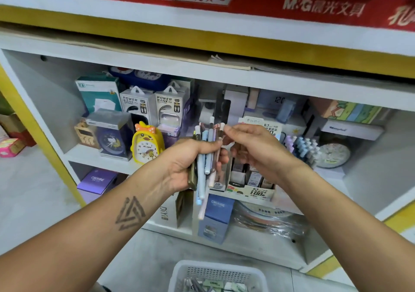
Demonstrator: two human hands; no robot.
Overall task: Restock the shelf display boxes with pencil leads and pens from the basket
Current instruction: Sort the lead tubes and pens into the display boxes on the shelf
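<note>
My left hand [186, 163] grips a bundle of pastel pens [207, 157] upright in front of the shelf. My right hand [253, 148] pinches the top of one pen in that bundle. Behind my right hand stands the pencil lead display box [253, 190], labelled 0.7 HB, with small lead cases inside. Further right, a display box of pens [303, 148] holds several capped pastel pens. The white basket [215, 271] sits on the floor at the bottom edge, with a few items left in it.
The white shelf [94, 157] carries power bank boxes [155, 105], a yellow duck alarm clock [147, 144], a blue clock in a clear case [112, 139] and a round clock [333, 154]. Purple and blue boxes [217, 215] stand on the lower shelf. A red banner runs overhead.
</note>
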